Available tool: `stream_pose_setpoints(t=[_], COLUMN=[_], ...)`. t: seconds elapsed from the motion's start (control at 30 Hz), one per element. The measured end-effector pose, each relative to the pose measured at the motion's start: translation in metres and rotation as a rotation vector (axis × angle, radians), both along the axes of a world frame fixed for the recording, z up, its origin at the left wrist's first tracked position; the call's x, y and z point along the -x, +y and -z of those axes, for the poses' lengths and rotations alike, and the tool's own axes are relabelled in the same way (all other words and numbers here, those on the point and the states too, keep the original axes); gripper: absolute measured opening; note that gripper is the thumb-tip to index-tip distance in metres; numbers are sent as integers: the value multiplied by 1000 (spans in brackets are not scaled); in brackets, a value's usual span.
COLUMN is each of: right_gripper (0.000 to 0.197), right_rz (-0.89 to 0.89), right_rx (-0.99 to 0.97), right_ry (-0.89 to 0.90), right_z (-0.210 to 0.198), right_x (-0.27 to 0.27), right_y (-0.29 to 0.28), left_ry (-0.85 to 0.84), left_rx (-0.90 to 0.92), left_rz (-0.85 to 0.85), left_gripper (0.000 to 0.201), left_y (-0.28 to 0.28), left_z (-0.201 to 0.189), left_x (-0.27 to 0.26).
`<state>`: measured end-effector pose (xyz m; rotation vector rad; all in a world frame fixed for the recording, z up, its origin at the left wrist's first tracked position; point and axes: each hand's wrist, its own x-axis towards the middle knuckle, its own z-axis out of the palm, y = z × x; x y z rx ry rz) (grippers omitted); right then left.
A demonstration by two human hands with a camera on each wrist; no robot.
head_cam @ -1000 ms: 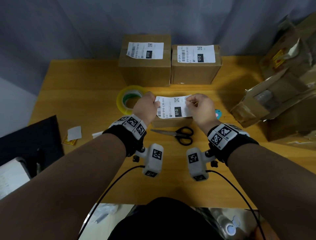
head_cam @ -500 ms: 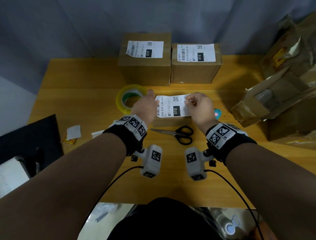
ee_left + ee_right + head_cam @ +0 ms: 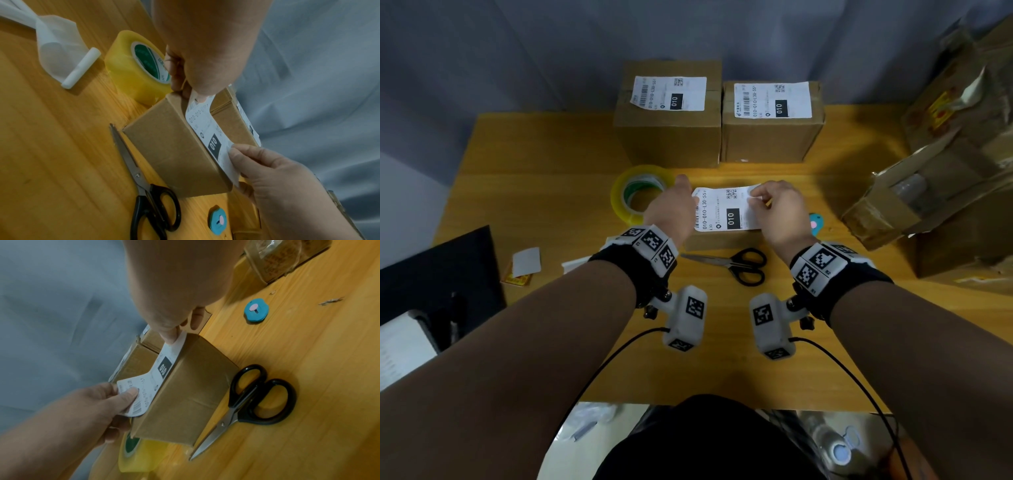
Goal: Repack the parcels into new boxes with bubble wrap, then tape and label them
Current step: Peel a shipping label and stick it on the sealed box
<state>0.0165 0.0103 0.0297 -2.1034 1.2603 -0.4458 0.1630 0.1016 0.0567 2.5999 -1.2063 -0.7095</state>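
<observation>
Small brown box (image 3: 722, 238) sits mid-worktop (image 3: 534, 192); all places below are rel. to it. A white shipping label (image 3: 726, 212) printed "010" lies stretched over its top. Left hand (image 3: 671, 212) pinches the label's barcode end betw. thumb and fingers, at the box's left edge. Right hand (image 3: 779, 212) pinches the opposite end the same way at the box's right edge, thumb on top, other fingers curled under. Label's near long edge lies along the box's top edge; whether it's stuck down yet, can't tell.

Yellow tape roll (image 3: 638, 195) is just left of the box, touching or nearly so. Black-handled scissors (image 3: 736, 265) lie just in front, blades pointing left. Small blue cutter (image 3: 816, 222) is just right. Two labelled boxes (image 3: 719, 137) stand side by side behind it. Torn old cartons (image 3: 928, 192) are piled well to the right.
</observation>
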Motion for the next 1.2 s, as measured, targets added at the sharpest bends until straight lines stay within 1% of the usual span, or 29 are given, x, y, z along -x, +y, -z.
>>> stream_pose_setpoints(t=[0.17,0.23,0.27,0.33,0.4,0.43,0.47,0.57,0.67,0.77,0.83,0.9,0.97,1.03,1.07,1.1,1.13,1.17,1.2], right_gripper=[25,30,35,51,70,77,82,88,91,93,93,94,94,95,95,96,96,97,97], right_rz=[50,12,-52,-297,-570,-647,-680,-676,-646,-635,-633,-627,-626,-630,-632,-634,-634,-633,-630], right_rx=[25,137,219,327,325,298,276,263,234,237,233,224,217,209,206,202,196,187,178], right_ry=[68,92,114,207,366,453,527,647,692,696,701,710,736,773,798,824,846,861,869], right_z=[1,-5,-8,-15,-14,-9,-5,5,4,4,3,2,0,-1,-1,-3,-3,-5,-5], right_x=[7,10,10,3,-6,-9,-10,-6,2,8,8,6,4,3,3,2,1,0,0], right_y=[0,2,3,7,13,16,18,16,6,1,1,3,3,4,5,5,6,6,6], left_ry=[-15,-12,-9,-11,-16,-17,-15,-10,1,-13,-78,-215,-422,-585,-617,-616,-579,-526,-470], left_rx=[23,20,20,26,45,54,60,48,35,31,-9,-76,-102,-66,-80,-121,-187,-257,-304], left_rz=[2,2,3,6,16,20,18,11,9,41,75,111,208,411,542,652,702,689,640], left_gripper=[25,26,27,27,26,26,25,23,23,24,29,39,49,52,50,50,51,55,59], left_y=[0,0,0,0,0,0,0,-2,-3,-1,1,5,8,5,0,-6,-12,-17,-19], left_z=[2,3,3,3,3,3,4,5,5,4,2,-3,-9,-13,-13,-10,-5,0,5], left_x=[1,1,1,0,0,0,-1,-2,-4,-6,-5,-4,-2,6,13,21,28,35,38])
